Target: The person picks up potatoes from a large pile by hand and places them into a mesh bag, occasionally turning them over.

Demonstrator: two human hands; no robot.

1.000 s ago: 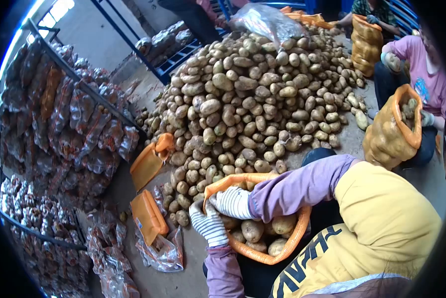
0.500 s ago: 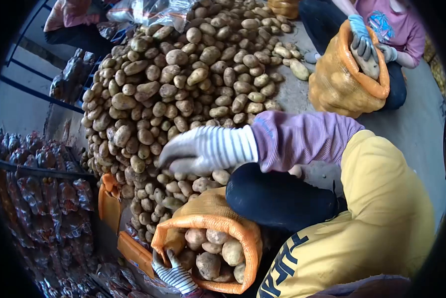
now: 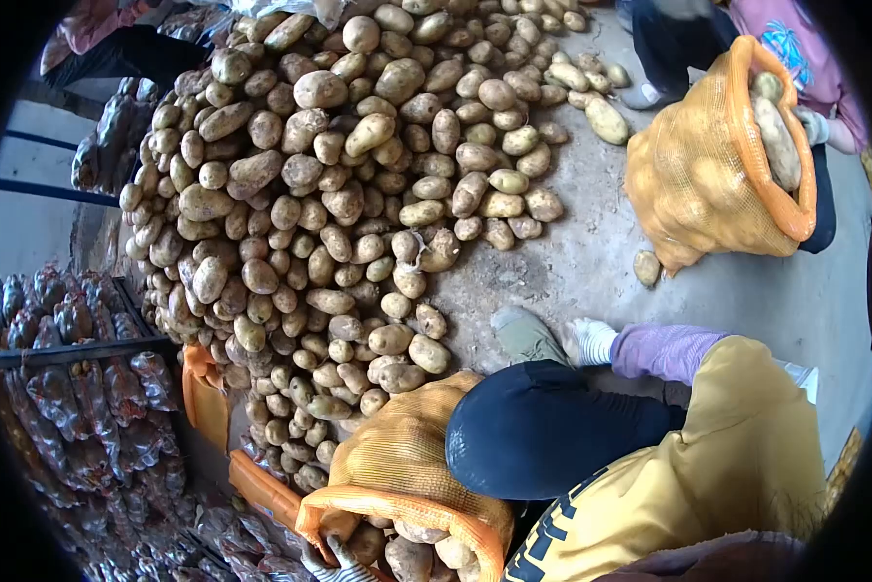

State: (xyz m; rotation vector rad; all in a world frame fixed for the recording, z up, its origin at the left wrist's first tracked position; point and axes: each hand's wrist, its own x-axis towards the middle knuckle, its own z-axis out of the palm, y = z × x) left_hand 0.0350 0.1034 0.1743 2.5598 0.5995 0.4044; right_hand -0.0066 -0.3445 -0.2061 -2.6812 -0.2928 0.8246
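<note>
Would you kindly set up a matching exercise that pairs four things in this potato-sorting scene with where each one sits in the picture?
Things:
1. big heap of brown potatoes
2. full orange mesh sack held by a co-worker
3. open orange mesh sack at the person's knee
4. right hand in a white striped glove

Places:
A. bottom middle, potatoes showing in its mouth
B. upper right, on the concrete floor
C. beside the grey shoe, past the dark knee
D. upper left and centre, spread across the floor

Pairs: 1-D, 2-B, 3-A, 4-C
</note>
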